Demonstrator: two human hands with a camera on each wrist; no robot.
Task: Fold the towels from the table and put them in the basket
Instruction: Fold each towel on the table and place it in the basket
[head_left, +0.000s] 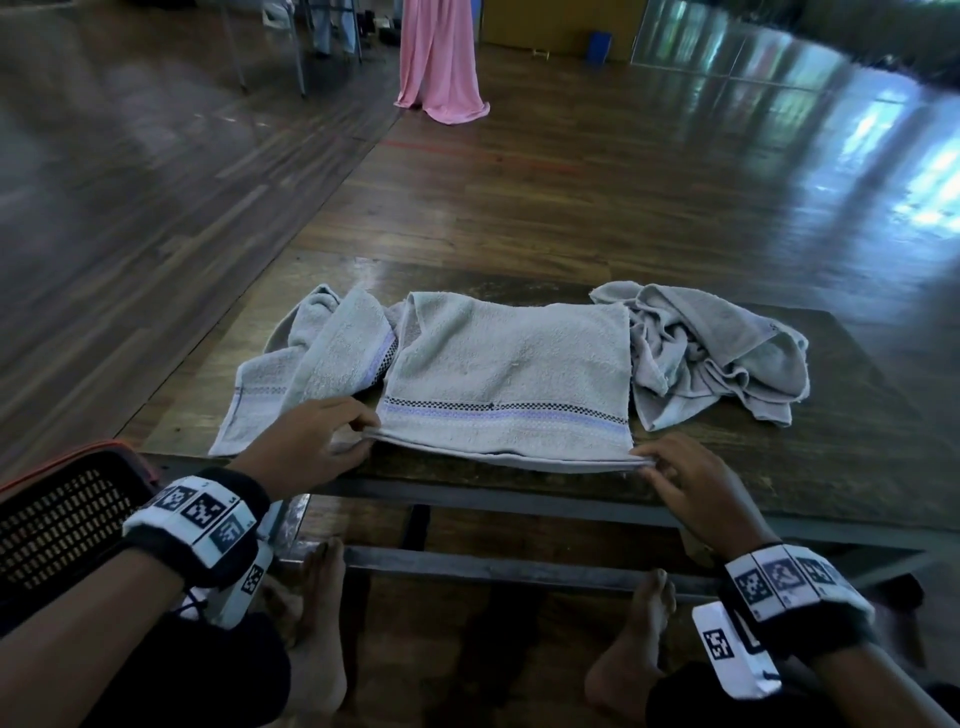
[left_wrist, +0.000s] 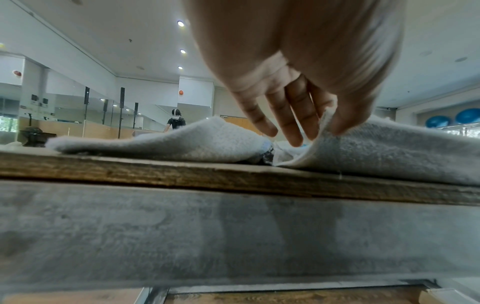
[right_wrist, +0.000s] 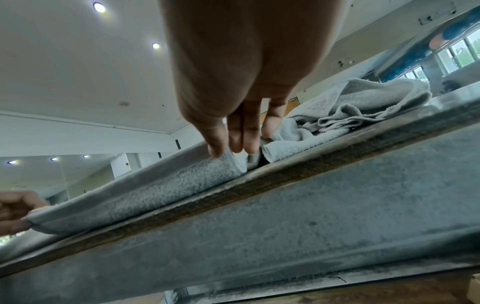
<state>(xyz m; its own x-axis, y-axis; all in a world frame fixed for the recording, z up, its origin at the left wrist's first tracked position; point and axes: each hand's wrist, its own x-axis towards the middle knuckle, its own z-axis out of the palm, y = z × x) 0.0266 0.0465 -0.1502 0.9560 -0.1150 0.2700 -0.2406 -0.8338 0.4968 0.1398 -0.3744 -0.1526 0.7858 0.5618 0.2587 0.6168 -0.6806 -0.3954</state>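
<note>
A pale grey terry towel with a lilac stripe and a black checked band (head_left: 506, 374) lies folded flat at the middle of the dark wooden worktop with a grey metal frame (head_left: 852, 436), its striped hem along the near edge. The left hand (head_left: 306, 441) pinches the towel's near-left corner between thumb and fingers; in the left wrist view the thumb lies over the lifted hem and the fingers (left_wrist: 293, 115) reach down behind it. The right hand (head_left: 696, 483) pinches the near-right corner, its grip closed on the doubled edge; the right wrist view shows the fingertips (right_wrist: 244, 142) pressing the rolled hem just above the worktop rim. Both corners are raised slightly off the wood.

Touching the folded towel's left side lies a second pale grey towel with the same stripe, loosely spread (head_left: 317, 364). Just beside its right side lies a crumpled plain grey towel (head_left: 717, 353). A dark perforated plastic basket with an orange rim (head_left: 62, 514) stands at the near-left, beside the worktop and below its level.

Beyond the worktop, on the polished wooden floor (head_left: 571, 171), hangs a pink cloth drape (head_left: 441, 57). The person's bare feet (head_left: 322, 623) show beneath the frame.
</note>
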